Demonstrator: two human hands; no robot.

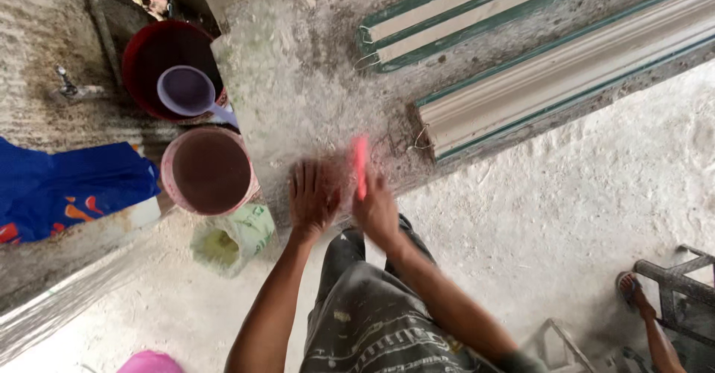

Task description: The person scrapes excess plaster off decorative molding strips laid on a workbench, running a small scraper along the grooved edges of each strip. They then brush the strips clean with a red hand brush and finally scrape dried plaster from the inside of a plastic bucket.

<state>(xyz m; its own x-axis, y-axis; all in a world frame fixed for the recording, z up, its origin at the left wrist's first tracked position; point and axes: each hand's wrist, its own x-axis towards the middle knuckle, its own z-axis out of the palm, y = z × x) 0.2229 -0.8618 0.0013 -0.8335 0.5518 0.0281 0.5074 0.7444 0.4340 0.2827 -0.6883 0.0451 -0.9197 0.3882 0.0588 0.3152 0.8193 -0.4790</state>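
Two hands over the dusty grey concrete slab [313, 83]: the left hand [313, 198] lies open, fingers spread flat on it, while the right hand [376, 209] grips a blurred, slim pink plastic tool [360, 166] pointing upward. Left of the open hand stands a pink bucket [208, 172], with a dark red bucket [160, 64] beyond holding a lilac scoop [186, 90].

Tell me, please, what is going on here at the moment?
A person crouches over a dusty concrete slab. The left hand lies flat and spread on it, while the right hand grips a blurred pink tool held upright. A pink bucket and a red bucket with a purple scoop stand to the left.
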